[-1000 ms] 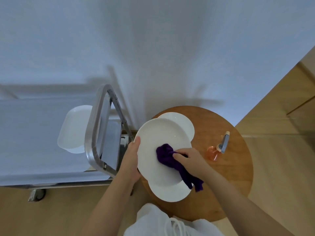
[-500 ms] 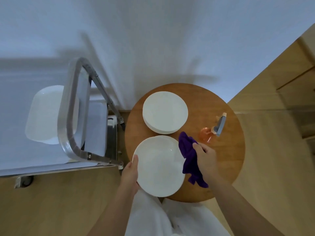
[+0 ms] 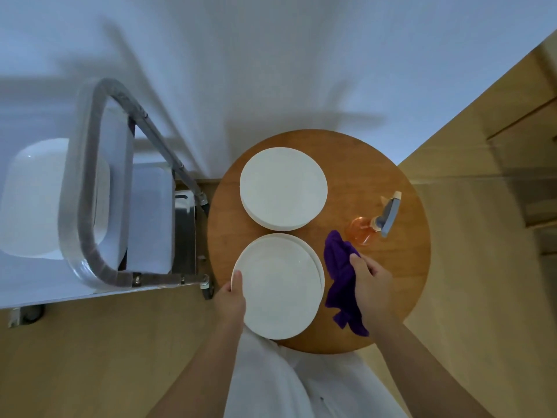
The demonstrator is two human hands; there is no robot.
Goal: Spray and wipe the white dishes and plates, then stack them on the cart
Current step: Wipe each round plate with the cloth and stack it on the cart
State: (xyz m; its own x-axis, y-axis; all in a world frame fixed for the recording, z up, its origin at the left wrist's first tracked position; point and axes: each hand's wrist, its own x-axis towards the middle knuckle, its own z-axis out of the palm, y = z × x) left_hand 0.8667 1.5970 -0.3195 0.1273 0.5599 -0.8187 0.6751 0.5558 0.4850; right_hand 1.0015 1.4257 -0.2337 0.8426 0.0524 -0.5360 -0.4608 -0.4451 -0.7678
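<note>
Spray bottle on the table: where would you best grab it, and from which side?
Take the spray bottle around its narrow neck just under the grey trigger head, coming from above on the near side. It seems to stand upright with the nozzle pointing away, so the neck looks reachable.

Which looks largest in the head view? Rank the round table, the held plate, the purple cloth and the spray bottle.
1. round table
2. held plate, gripped at its rim by the left hand
3. purple cloth, held in the right hand
4. spray bottle
</note>
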